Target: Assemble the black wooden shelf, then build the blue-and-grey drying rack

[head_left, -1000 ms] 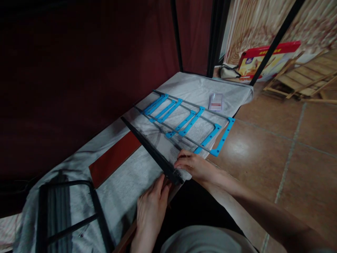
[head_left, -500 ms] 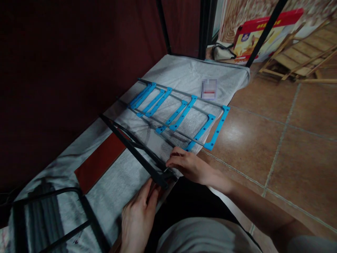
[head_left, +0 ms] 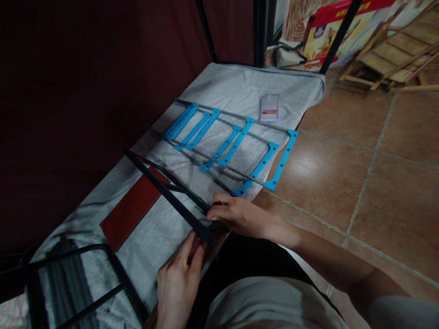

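Observation:
A black metal frame (head_left: 164,189) with two long bars and a short crosspiece lies slanted over a grey cloth, its near end close to my body. Around that near end my left hand (head_left: 179,278) grips a reddish-brown board, mostly hidden by the fingers and the frame. My right hand (head_left: 236,214) is closed in a pinch at the frame's inner side. A thin metal piece shows at its fingertips; its kind is too small to make out. Beyond the frame lies a reddish-brown panel (head_left: 132,210), flat on the cloth.
Grey rods with blue plastic brackets (head_left: 236,146) lie across the grey cloth (head_left: 236,82), a few overhanging its edge. A blurred packet (head_left: 270,108) lies farther back. Another black frame (head_left: 128,283) stands at lower left. Beyond the tiled floor (head_left: 325,169) are a red box (head_left: 329,41) and a folded wooden chair (head_left: 394,50).
The view has shifted slightly. My right hand has moved a little left along the frame's end, and the thin metal piece shows more clearly. My left hand keeps its grip.

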The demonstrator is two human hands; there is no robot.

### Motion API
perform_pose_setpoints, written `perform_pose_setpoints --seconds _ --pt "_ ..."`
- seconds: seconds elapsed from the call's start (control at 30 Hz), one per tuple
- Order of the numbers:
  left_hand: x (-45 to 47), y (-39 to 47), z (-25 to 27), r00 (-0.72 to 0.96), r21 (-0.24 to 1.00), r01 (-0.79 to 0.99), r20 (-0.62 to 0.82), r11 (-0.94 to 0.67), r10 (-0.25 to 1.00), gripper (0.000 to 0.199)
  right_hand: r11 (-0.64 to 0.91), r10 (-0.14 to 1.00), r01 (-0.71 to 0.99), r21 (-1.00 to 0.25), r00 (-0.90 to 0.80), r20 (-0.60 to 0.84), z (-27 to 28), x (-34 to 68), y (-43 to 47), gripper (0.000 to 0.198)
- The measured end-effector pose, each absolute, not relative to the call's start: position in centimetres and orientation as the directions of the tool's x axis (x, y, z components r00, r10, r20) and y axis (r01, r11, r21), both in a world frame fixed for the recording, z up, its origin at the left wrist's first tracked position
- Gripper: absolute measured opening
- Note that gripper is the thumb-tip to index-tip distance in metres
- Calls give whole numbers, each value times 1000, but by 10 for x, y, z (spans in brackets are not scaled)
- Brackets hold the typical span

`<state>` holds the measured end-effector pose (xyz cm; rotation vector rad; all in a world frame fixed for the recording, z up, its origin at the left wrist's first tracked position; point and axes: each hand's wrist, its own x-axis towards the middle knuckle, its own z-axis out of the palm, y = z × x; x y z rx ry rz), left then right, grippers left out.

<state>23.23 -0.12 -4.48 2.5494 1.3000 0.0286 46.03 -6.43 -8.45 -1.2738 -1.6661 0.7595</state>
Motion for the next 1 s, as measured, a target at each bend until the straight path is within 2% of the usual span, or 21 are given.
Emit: perform_pose_setpoints --seconds 0.27,0.37,0.47,0.53,0.87,1.0 --pt "234 0 -43 589 255 793 -90 -553 803 36 220 973 411 -885 -22 232 -83 464 -70 21" --pt "237 -3 -42 528 285 829 -120 -481 841 38 227 968 439 -869 -3 251 -87 460 -74 22" --pt "241 -8 -37 463 356 849 -147 -390 874 49 255 961 470 -845 -24 277 -92 452 -77 23" --pt "243 -10 -34 477 395 831 -145 -391 867 57 264 959 463 -846 -30 283 -94 449 -78 23" --pt "235 -2 -39 516 331 827 -128 -454 847 49 243 955 359 -901 72 287 -93 454 -79 26" --pt "235 -3 -39 521 307 828 -110 -469 846 50 278 952 350 -895 22 304 -94 452 -80 28"
